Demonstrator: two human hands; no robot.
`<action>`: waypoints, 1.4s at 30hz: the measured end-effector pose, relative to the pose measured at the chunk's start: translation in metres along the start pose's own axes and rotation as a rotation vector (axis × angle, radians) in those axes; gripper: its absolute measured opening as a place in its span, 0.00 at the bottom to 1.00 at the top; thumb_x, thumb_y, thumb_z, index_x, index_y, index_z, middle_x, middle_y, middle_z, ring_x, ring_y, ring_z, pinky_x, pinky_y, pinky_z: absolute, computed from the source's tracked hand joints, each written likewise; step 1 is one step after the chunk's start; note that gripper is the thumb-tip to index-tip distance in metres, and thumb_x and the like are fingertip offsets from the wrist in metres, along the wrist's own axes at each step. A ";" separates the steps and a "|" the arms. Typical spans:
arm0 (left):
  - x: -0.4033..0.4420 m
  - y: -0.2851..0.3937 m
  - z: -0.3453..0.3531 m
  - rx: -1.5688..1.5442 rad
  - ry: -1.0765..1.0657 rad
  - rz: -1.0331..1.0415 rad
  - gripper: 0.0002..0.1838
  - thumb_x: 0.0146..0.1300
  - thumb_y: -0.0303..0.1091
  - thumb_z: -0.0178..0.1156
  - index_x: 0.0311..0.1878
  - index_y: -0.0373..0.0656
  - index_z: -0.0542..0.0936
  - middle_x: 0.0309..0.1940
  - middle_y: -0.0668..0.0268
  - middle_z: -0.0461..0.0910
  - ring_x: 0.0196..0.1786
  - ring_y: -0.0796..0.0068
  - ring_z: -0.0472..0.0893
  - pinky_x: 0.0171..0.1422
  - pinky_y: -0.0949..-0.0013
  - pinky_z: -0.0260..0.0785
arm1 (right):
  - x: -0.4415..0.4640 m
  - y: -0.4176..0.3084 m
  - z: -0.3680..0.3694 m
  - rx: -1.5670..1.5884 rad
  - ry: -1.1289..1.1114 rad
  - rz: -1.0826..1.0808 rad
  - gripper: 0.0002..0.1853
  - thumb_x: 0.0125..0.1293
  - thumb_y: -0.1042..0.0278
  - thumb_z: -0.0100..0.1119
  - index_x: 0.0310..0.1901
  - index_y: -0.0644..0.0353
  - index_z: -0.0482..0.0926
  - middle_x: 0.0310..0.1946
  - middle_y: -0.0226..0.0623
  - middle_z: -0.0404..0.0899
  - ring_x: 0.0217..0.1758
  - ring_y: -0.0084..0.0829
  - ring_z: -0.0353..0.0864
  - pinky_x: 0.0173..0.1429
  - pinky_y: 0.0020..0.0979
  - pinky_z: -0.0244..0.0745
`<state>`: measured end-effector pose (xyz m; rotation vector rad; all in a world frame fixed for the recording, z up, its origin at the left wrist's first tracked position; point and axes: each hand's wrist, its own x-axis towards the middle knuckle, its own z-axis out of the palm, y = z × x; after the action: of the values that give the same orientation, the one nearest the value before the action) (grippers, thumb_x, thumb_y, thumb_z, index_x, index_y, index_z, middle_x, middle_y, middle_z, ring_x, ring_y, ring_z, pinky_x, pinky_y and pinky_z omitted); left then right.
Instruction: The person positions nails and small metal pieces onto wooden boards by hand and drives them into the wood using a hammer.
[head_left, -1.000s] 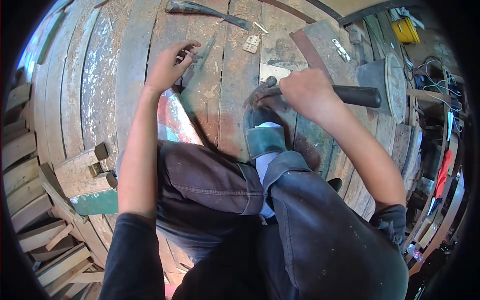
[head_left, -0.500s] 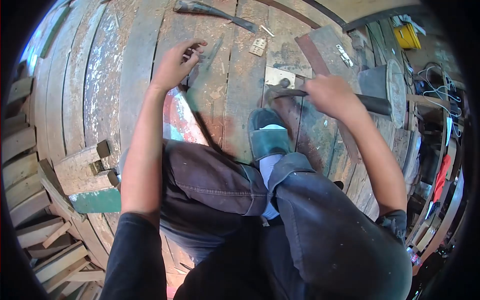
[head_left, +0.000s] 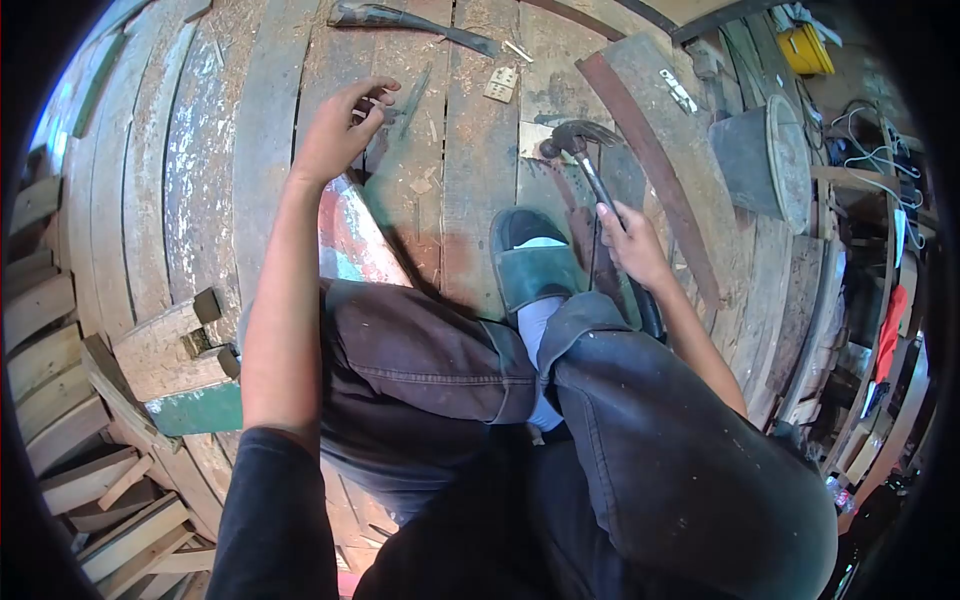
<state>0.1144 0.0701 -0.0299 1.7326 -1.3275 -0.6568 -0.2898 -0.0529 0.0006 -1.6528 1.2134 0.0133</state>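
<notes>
My right hand [head_left: 632, 243] grips the handle of a claw hammer [head_left: 592, 180]. The hammer's head is over a pale flat plate [head_left: 533, 140] on the plank floor, partly covering it; contact is unclear. My left hand [head_left: 345, 128] hovers above a paint-splashed board [head_left: 355, 235], fingers curled and apart from the thumb, with nothing visible in it. Close to its fingertips lies a thin, pointed greenish strip [head_left: 414, 100]. A sandalled foot [head_left: 540, 270] rests between the hands, just below the hammer head.
A long reddish-brown strip [head_left: 650, 165] curves along the right. Beyond it stand a grey bucket [head_left: 745, 160] and a small hinge-like metal piece [head_left: 678, 91]. A plate with holes [head_left: 501, 84] and a dark handled tool [head_left: 410, 22] lie farther off. Stacked wood [head_left: 90, 490] fills the left.
My right hand has come down and nearer my knee, swinging the hammer from lying sideways to pointing away from me. My left hand keeps nearly the same place and pose.
</notes>
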 end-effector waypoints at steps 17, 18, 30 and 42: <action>-0.002 0.001 -0.005 0.042 -0.062 -0.096 0.19 0.68 0.27 0.55 0.62 0.44 0.78 0.47 0.66 0.82 0.48 0.76 0.80 0.53 0.71 0.72 | -0.014 -0.004 0.052 -0.111 0.193 -0.335 0.16 0.77 0.59 0.51 0.41 0.68 0.74 0.28 0.63 0.77 0.36 0.63 0.79 0.36 0.50 0.70; -0.002 0.000 -0.004 0.041 -0.058 -0.093 0.19 0.68 0.27 0.55 0.62 0.44 0.78 0.47 0.66 0.82 0.48 0.76 0.80 0.53 0.71 0.72 | -0.014 -0.001 0.057 -0.101 0.228 -0.338 0.16 0.77 0.60 0.50 0.42 0.68 0.74 0.29 0.63 0.77 0.37 0.64 0.79 0.36 0.50 0.70; -0.001 -0.003 -0.001 0.048 -0.072 -0.071 0.18 0.69 0.27 0.56 0.62 0.44 0.78 0.48 0.66 0.82 0.48 0.76 0.81 0.53 0.70 0.72 | 0.002 0.006 0.055 -0.083 0.223 -0.304 0.18 0.77 0.58 0.50 0.50 0.68 0.77 0.29 0.56 0.80 0.31 0.53 0.83 0.36 0.42 0.74; 0.001 -0.003 0.003 0.024 -0.088 -0.061 0.18 0.69 0.25 0.55 0.61 0.44 0.78 0.47 0.66 0.82 0.47 0.75 0.81 0.53 0.70 0.73 | 0.004 0.003 0.054 -0.319 0.305 -0.268 0.18 0.77 0.56 0.50 0.43 0.67 0.76 0.31 0.62 0.80 0.38 0.66 0.79 0.37 0.52 0.74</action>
<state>0.1134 0.0686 -0.0338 1.7870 -1.3518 -0.7629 -0.2620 -0.0166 -0.0285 -2.1479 1.2504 -0.2306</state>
